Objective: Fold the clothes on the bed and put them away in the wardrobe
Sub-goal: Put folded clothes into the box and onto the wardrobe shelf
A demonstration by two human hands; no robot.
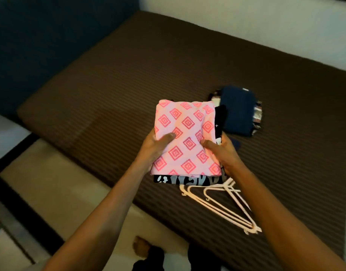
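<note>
Brown striped bed (168,65) bears hangers (223,204); white wall (246,16) behind.

A stack of folded clothes (184,137) is held above the bed (109,90), near its front edge, with the left hand (154,147) on the stack's left side and the right hand (225,153) on its right side. Under the top garment lies a second folded garment (189,180). Behind and to the right of the stack, a second pile of folded clothes (238,110) rests on the bed. Hangers (223,206) lie on the bed below the stack, toward the front edge.
</note>
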